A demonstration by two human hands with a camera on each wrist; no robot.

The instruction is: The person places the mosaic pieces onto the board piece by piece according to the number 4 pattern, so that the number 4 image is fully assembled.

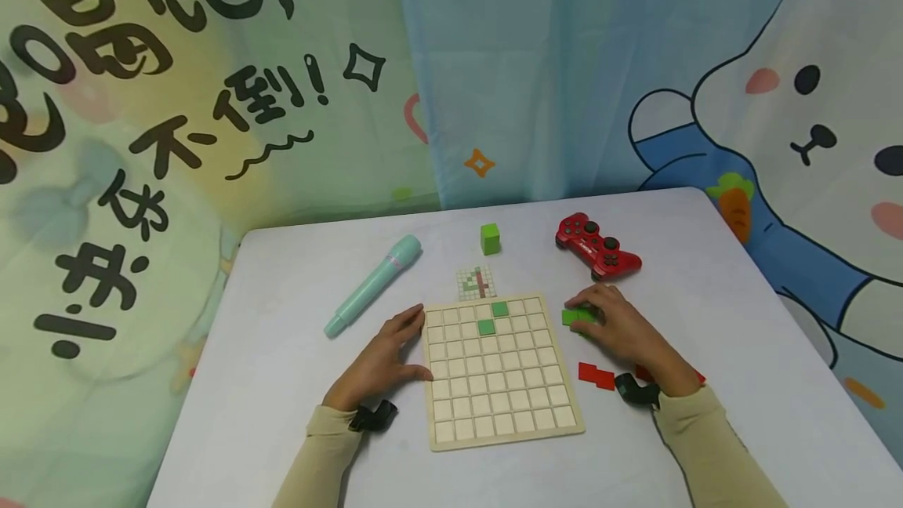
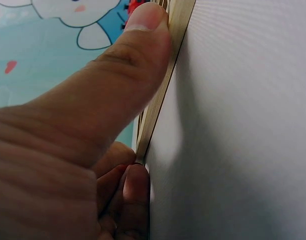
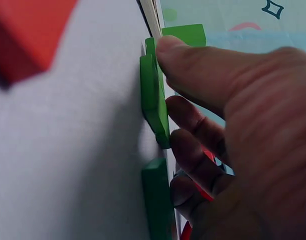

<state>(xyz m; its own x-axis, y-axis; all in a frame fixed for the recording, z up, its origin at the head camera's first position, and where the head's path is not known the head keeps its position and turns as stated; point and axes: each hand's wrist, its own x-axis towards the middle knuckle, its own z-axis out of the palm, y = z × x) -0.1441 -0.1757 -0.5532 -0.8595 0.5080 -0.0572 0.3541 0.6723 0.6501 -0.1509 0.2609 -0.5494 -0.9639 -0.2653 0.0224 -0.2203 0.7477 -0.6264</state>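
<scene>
"Hands?"
"Left hand (image 1: 374,365), spread wide, touches the board's (image 1: 496,381) left edge. Right hand (image 1: 624,329) arches over green tiles (image 1: 570,317) right of the board; whether it grips, I can't tell."
"Risk?"
"A sideways sweep could scatter them. Right wrist view shows its thumb (image 3: 198,65) meeting one; head view leaves that unclear."

White table (image 1: 247,335): gridded board (image 1: 497,380), tiles (image 1: 569,318), cube (image 1: 490,240), controller (image 1: 598,248).

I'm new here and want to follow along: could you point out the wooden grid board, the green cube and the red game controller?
Wooden grid board (image 1: 496,381): head view, on a bare cell mid-board.
Green cube (image 1: 490,244): head view, front face.
Red game controller (image 1: 596,248): head view, mid-body.
</scene>
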